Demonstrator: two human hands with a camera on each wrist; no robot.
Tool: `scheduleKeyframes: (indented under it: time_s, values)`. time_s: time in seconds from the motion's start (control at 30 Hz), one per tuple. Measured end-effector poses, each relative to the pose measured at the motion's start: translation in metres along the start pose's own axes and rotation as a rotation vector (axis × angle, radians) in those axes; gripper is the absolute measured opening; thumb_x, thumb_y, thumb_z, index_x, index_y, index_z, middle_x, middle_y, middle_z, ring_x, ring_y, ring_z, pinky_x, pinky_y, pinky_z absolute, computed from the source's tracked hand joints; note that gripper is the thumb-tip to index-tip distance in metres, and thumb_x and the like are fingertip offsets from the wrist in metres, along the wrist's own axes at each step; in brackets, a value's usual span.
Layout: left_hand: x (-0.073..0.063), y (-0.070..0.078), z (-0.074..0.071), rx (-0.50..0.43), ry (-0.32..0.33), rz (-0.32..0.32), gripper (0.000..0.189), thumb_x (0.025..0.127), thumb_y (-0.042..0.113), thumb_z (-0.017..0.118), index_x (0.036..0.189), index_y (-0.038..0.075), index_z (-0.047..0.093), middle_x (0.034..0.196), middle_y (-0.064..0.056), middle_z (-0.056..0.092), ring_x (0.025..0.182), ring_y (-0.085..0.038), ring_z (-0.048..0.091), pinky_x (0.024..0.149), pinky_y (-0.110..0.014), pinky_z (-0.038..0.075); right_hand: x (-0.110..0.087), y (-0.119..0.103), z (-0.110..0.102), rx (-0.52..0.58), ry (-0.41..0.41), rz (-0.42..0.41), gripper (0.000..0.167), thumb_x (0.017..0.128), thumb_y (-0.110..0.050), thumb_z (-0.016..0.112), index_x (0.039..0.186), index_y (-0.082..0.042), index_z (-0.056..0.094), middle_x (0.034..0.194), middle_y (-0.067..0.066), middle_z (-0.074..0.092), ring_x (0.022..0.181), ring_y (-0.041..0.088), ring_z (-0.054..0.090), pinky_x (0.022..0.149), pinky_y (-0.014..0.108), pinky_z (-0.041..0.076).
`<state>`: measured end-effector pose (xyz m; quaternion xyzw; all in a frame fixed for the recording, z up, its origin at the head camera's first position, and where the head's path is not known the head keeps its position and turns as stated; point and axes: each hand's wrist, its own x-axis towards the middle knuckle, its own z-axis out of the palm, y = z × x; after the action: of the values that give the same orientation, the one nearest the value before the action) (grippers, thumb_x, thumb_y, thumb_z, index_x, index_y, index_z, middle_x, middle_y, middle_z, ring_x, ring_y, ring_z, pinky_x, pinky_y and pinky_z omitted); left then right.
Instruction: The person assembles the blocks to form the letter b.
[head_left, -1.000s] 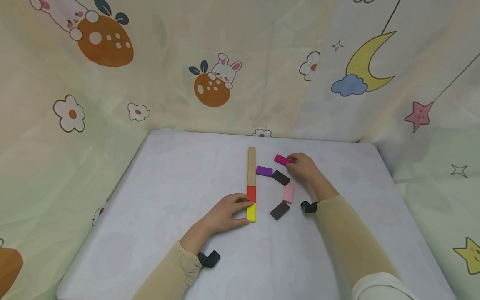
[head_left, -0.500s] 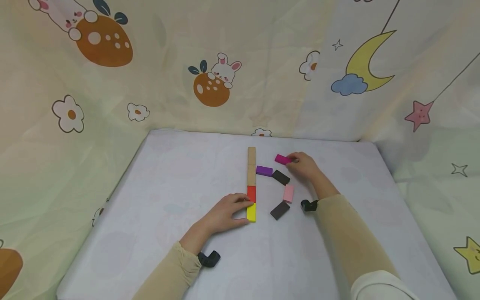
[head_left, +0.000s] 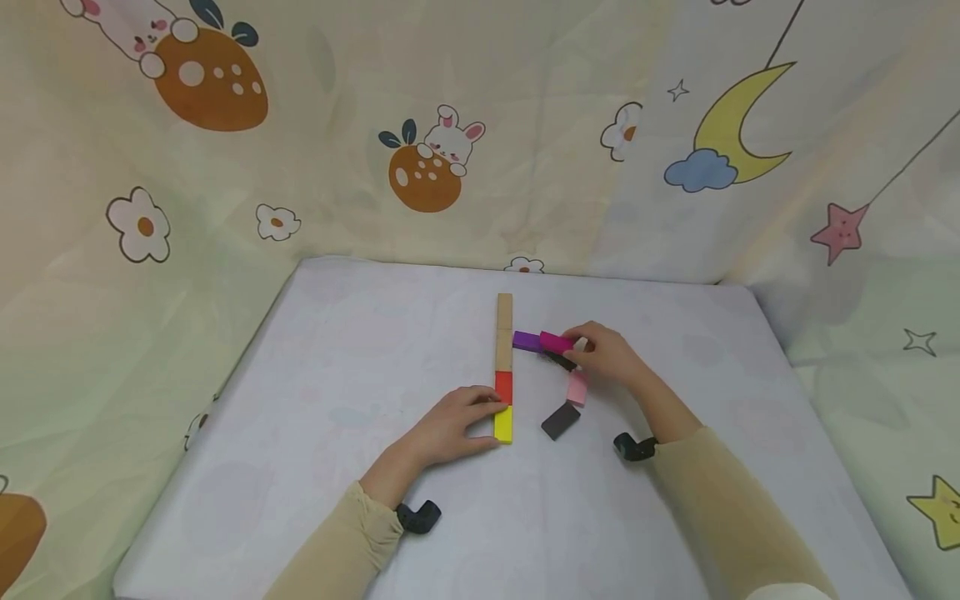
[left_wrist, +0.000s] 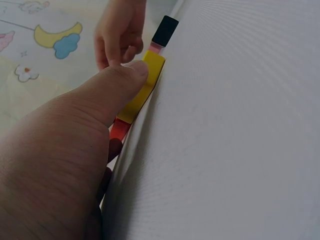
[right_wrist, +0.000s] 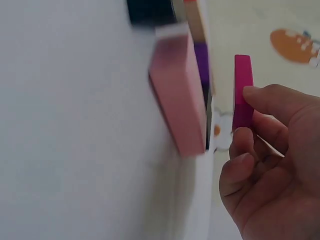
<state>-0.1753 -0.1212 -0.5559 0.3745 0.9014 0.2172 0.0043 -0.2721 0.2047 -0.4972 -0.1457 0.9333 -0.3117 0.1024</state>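
Observation:
A magenta block is pinched between the thumb and fingers of my right hand, as the right wrist view shows too. It is held up and covers part of a purple block and a dark block. My left hand has its thumb at the near end of a yellow block and fingertips where it meets a red block. Beyond these, two plain wooden blocks continue the straight row. A pink block and another dark block curve round on the right.
All the blocks lie on a white-covered table. A printed cloth rises behind it and at both sides. Each wrist wears a small black camera, the left one near the front.
My right hand has brought the magenta block toward me and slightly left, from behind the curved blocks to over the purple and dark ones. My left hand has stayed still.

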Motion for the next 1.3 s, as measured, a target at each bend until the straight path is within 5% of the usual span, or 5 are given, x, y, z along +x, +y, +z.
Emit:
scheduleKeyframes:
  time_s: [0.3, 0.53, 0.87, 1.3]
  values:
    - [0.0, 0.002, -0.003, -0.007, 0.01, 0.009, 0.056, 0.091, 0.049, 0.067, 0.141, 0.028, 0.055, 0.142, 0.006, 0.05, 0.132, -0.016, 0.046, 0.113, -0.037, 0.039, -0.05, -0.033, 0.028, 0.009, -0.072, -0.088, 0.034, 0.087, -0.028, 0.075, 0.119, -0.02, 0.066, 0.088, 0.0, 0.056, 0.074, 0.015, 0.051, 0.058, 0.024, 0.046]
    - [0.0, 0.0, 0.0, 0.017, 0.008, 0.015, 0.056, 0.091, 0.05, 0.065, 0.142, 0.029, 0.054, 0.142, 0.007, 0.049, 0.131, -0.014, 0.046, 0.113, -0.035, 0.039, -0.073, -0.042, 0.045, 0.045, -0.114, -0.184, 0.029, 0.087, -0.026, 0.076, 0.114, -0.023, 0.068, 0.094, 0.0, 0.061, 0.068, 0.01, 0.051, 0.057, 0.021, 0.045]
    - [0.001, 0.001, -0.002, -0.003, 0.014, 0.016, 0.056, 0.091, 0.048, 0.067, 0.142, 0.029, 0.055, 0.141, 0.006, 0.049, 0.132, -0.016, 0.046, 0.113, -0.037, 0.04, -0.083, -0.046, 0.063, -0.025, -0.117, -0.244, 0.025, 0.088, -0.026, 0.075, 0.112, -0.027, 0.068, 0.102, -0.014, 0.062, 0.095, 0.009, 0.056, 0.086, 0.029, 0.052]
    - [0.0, 0.001, -0.001, 0.005, 0.008, 0.008, 0.057, 0.09, 0.048, 0.067, 0.142, 0.029, 0.054, 0.142, 0.006, 0.05, 0.132, -0.016, 0.046, 0.113, -0.036, 0.039, -0.084, -0.044, 0.06, -0.12, -0.115, -0.21, 0.026, 0.087, -0.026, 0.075, 0.112, -0.024, 0.068, 0.1, -0.016, 0.06, 0.092, 0.005, 0.055, 0.087, 0.028, 0.054]
